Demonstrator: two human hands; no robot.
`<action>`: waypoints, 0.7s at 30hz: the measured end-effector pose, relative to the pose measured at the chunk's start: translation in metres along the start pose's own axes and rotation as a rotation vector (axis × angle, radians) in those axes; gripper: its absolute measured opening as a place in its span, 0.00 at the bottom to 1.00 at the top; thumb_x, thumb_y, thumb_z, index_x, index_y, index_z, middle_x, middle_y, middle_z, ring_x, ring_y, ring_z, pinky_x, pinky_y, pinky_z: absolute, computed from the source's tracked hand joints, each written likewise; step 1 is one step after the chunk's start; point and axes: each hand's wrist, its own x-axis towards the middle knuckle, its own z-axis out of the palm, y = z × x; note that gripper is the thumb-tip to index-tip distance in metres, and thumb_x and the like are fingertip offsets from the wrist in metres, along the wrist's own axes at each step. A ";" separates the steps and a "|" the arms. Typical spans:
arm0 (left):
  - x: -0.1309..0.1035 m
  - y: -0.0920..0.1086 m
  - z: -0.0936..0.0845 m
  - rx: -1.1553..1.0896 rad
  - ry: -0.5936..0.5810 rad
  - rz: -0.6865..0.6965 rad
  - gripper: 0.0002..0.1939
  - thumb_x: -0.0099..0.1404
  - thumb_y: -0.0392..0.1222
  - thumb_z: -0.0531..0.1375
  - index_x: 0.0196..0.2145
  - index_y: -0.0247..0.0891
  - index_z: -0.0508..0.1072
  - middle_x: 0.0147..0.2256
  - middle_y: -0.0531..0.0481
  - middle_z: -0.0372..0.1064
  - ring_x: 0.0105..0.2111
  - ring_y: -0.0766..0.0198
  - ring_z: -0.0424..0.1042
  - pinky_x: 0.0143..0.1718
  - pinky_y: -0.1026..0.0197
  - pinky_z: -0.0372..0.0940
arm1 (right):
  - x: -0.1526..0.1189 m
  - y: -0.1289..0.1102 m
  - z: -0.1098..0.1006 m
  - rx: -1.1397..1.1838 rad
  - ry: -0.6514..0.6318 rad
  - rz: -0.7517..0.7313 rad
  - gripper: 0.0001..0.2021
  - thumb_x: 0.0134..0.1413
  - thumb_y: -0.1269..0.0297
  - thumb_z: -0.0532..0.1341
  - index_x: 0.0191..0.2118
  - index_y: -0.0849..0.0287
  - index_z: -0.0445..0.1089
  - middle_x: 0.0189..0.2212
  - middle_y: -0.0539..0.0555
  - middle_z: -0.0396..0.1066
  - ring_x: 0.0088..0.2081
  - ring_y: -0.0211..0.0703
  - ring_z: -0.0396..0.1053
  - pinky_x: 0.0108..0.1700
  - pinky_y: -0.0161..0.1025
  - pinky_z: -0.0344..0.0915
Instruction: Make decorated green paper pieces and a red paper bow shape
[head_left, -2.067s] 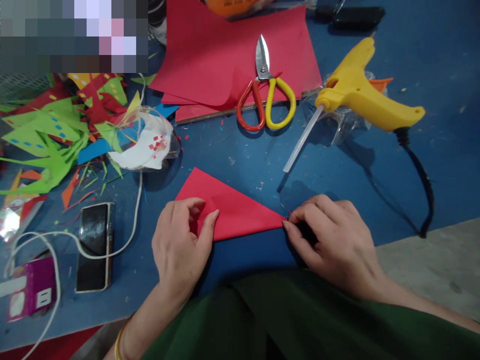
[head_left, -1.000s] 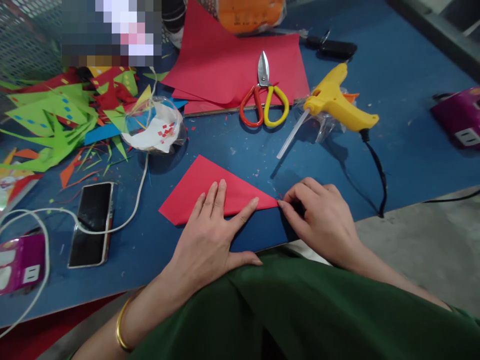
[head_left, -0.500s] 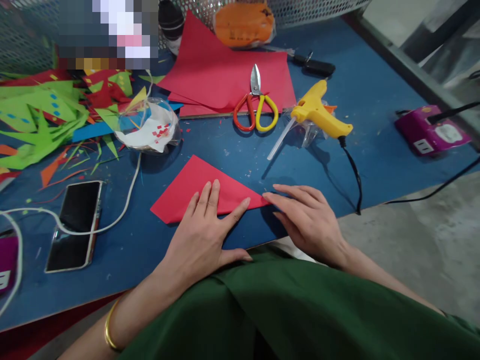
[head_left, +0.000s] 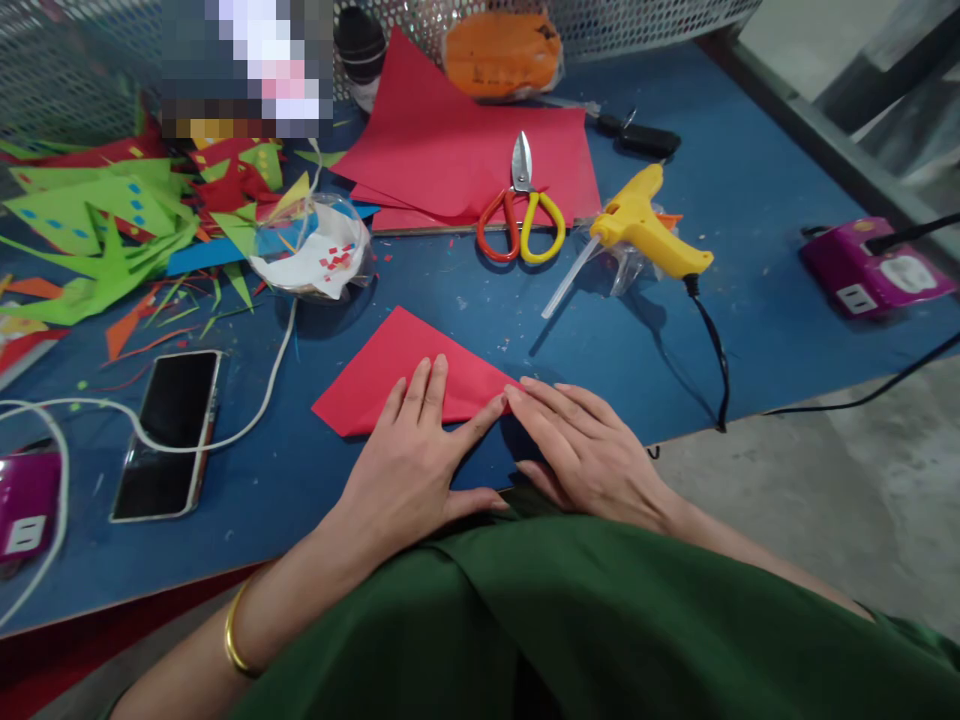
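A folded piece of red paper (head_left: 390,365) lies on the blue table close to its front edge, narrowing to a point at the right. My left hand (head_left: 420,450) rests flat on it with the fingers spread, its forefinger near the narrow end. At that right tip, the outstretched fingers of my right hand (head_left: 577,440) press on the paper. Beyond the paper are scissors (head_left: 520,200) with one red and one yellow handle. A yellow glue gun (head_left: 649,225) with a clear glue stick lies to their right.
Red sheets (head_left: 450,150) lie at the back, with an orange packet (head_left: 502,55) behind them. Paper scraps (head_left: 97,210), a clear bowl (head_left: 319,250) and a phone (head_left: 169,435) under a white cable occupy the left. A purple box (head_left: 874,265) stands at right.
My right hand has slid left along the paper's narrow tip, closer to my left forefinger. My left hand stays on the paper. The whole view has shifted slightly.
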 end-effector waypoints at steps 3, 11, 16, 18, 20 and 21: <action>-0.001 0.002 0.000 -0.011 -0.002 -0.008 0.52 0.54 0.72 0.63 0.70 0.45 0.57 0.71 0.26 0.39 0.68 0.23 0.46 0.63 0.28 0.51 | 0.003 -0.004 0.007 -0.004 -0.039 -0.029 0.27 0.71 0.58 0.48 0.63 0.77 0.62 0.61 0.70 0.68 0.64 0.54 0.64 0.62 0.49 0.61; -0.005 0.005 0.010 -0.074 0.028 -0.037 0.51 0.58 0.75 0.57 0.70 0.46 0.56 0.73 0.28 0.33 0.69 0.24 0.41 0.63 0.27 0.48 | -0.005 -0.006 0.012 -0.027 -0.066 -0.057 0.39 0.71 0.51 0.46 0.71 0.83 0.39 0.62 0.75 0.64 0.65 0.58 0.62 0.63 0.53 0.58; -0.012 0.005 0.015 -0.075 0.037 -0.052 0.49 0.61 0.74 0.54 0.71 0.41 0.54 0.73 0.29 0.35 0.71 0.32 0.39 0.66 0.32 0.46 | -0.006 -0.008 0.011 -0.027 -0.089 -0.049 0.42 0.70 0.48 0.46 0.72 0.80 0.30 0.63 0.75 0.63 0.65 0.59 0.62 0.64 0.56 0.56; -0.017 0.002 0.015 -0.064 0.032 -0.040 0.50 0.63 0.75 0.51 0.71 0.38 0.54 0.72 0.28 0.38 0.71 0.36 0.41 0.66 0.34 0.46 | -0.006 -0.009 0.011 -0.033 -0.102 -0.046 0.43 0.70 0.48 0.47 0.72 0.79 0.30 0.64 0.75 0.62 0.65 0.60 0.62 0.64 0.57 0.54; -0.027 -0.003 0.015 -0.045 0.029 -0.041 0.50 0.64 0.75 0.48 0.71 0.36 0.53 0.72 0.29 0.41 0.71 0.40 0.42 0.67 0.37 0.46 | -0.007 -0.010 0.011 -0.033 -0.113 -0.039 0.43 0.70 0.48 0.48 0.73 0.77 0.29 0.65 0.74 0.61 0.66 0.60 0.61 0.65 0.57 0.54; -0.033 -0.007 0.015 -0.033 0.029 -0.049 0.49 0.65 0.74 0.47 0.71 0.35 0.53 0.72 0.30 0.42 0.71 0.42 0.43 0.68 0.38 0.46 | -0.007 -0.010 0.011 -0.032 -0.115 -0.034 0.43 0.70 0.48 0.48 0.73 0.77 0.29 0.65 0.74 0.60 0.66 0.60 0.61 0.65 0.58 0.53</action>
